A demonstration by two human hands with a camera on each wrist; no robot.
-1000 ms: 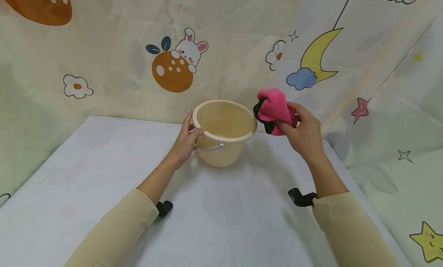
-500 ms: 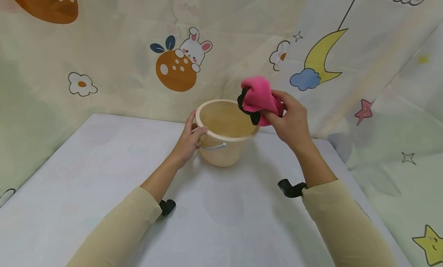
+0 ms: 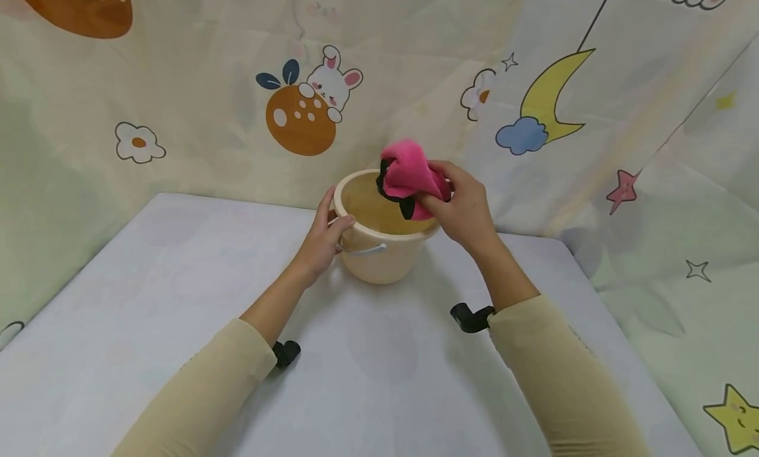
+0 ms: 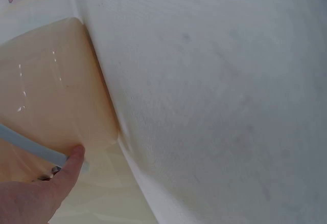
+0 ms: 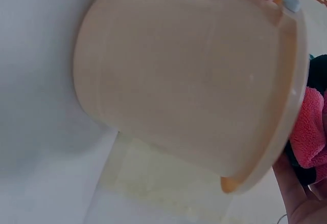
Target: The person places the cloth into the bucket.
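Note:
A cream plastic bucket (image 3: 379,263) stands upright on the white table, its pale grey handle (image 3: 369,250) hanging down the near side. My left hand (image 3: 319,245) grips the bucket's left rim, thumb over the edge. In the left wrist view, a finger (image 4: 71,165) lies by the handle against the bucket wall. Above the bucket's mouth, my right hand (image 3: 465,207) pinches a bunched pink fleecy cloth (image 3: 409,170) with dark trim. The right wrist view shows the pink cloth (image 5: 309,127) just beyond the rim; part of it is cut off there.
The white table (image 3: 196,292) reaches back to a fabric wall (image 3: 201,81) printed with cartoon figures, close behind the bucket. More printed fabric (image 3: 652,266) hangs along the right side. Black wrist mounts (image 3: 471,317) stick out from both sleeves.
My right hand has carried the pink cloth leftward, from beside the bucket's right rim to over its mouth. The left hand keeps its grip on the bucket, which stays in place.

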